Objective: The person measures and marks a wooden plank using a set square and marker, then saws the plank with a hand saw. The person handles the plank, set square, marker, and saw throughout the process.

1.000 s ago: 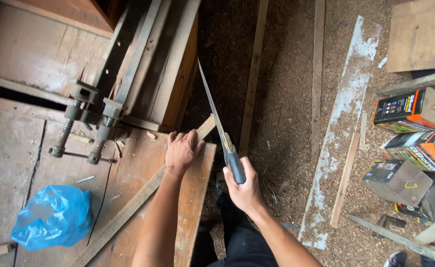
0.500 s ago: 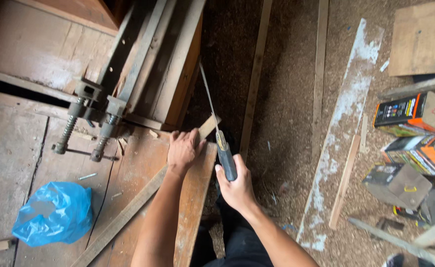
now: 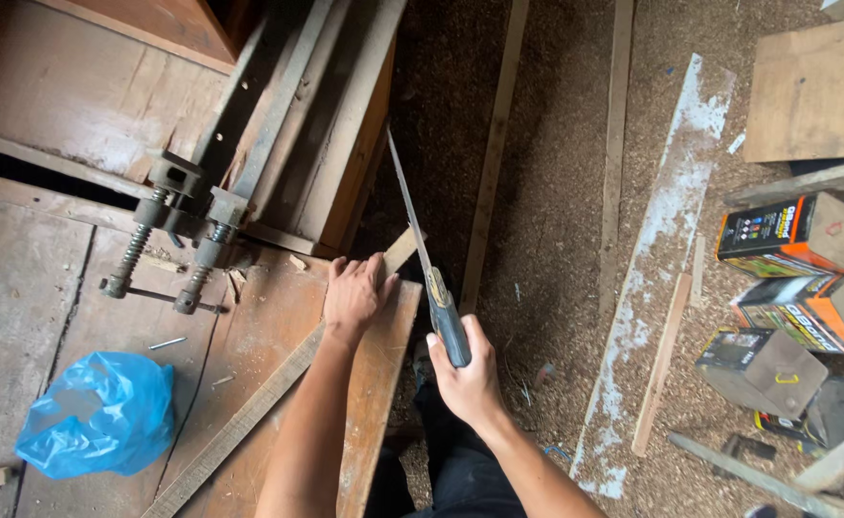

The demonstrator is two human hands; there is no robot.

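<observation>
My right hand (image 3: 468,382) grips the dark handle of a hand saw (image 3: 412,221) whose thin blade points away from me and crosses a narrow wooden strip (image 3: 249,422). The strip lies diagonally across the workbench (image 3: 47,278) and its end sticks out past the bench edge. My left hand (image 3: 355,293) presses flat on the strip just left of the blade. The blade meets the strip's end beside my left fingertips.
Two long metal bar clamps (image 3: 201,225) lie on the bench. A crumpled blue plastic bag (image 3: 95,412) sits near the bench's front left. Below, the sawdust floor holds loose planks (image 3: 662,249), a square board (image 3: 815,91) and several coloured boxes (image 3: 796,278) at the right.
The saw has slid back and forth along the cut, its blade now reaching further forward than half a second ago. My left hand stays pressed on the strip.
</observation>
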